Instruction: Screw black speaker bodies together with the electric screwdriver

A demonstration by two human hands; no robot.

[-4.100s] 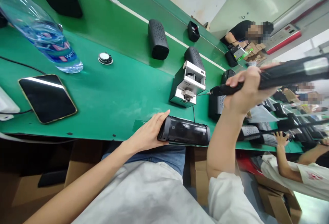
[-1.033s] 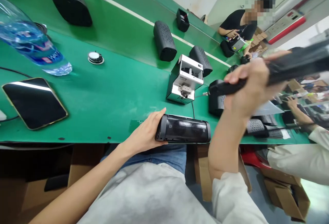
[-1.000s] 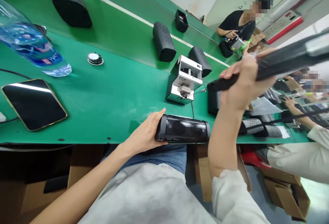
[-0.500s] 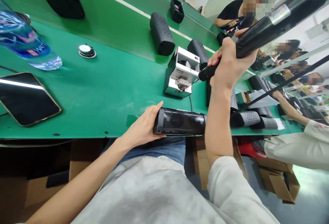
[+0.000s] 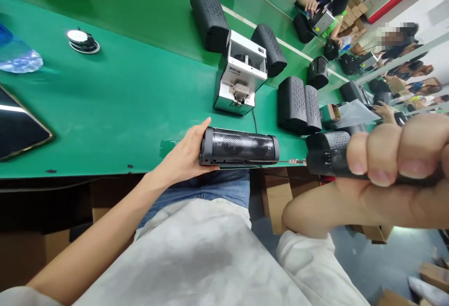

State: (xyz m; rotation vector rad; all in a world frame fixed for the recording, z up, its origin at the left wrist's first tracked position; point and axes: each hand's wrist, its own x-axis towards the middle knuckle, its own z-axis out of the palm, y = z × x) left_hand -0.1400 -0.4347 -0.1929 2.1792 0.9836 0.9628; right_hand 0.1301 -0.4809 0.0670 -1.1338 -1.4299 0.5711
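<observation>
My left hand (image 5: 187,154) grips the left end of a black speaker (image 5: 242,147) that lies on its side at the table's front edge, its two round grilles showing. My right hand (image 5: 393,161) is wrapped round a black electric screwdriver (image 5: 326,163), held level to the right of the speaker. The long thin bit points left and reaches the speaker's lower right edge; whether its tip touches a screw I cannot make out. Behind the speaker stands a silver screw feeder (image 5: 242,74) with a metal outlet on its front.
Dark speaker housings (image 5: 294,105) stand to the right, with others behind the feeder. At left are a phone (image 5: 19,126), a water bottle (image 5: 19,48) and a round white-topped part (image 5: 82,40). Cardboard boxes (image 5: 277,198) lie under the table. Co-workers sit along the right.
My right hand has brought the screwdriver from the screw feeder down and right, turning it level beside the speaker. My left hand still holds the speaker. The view has shifted somewhat.
</observation>
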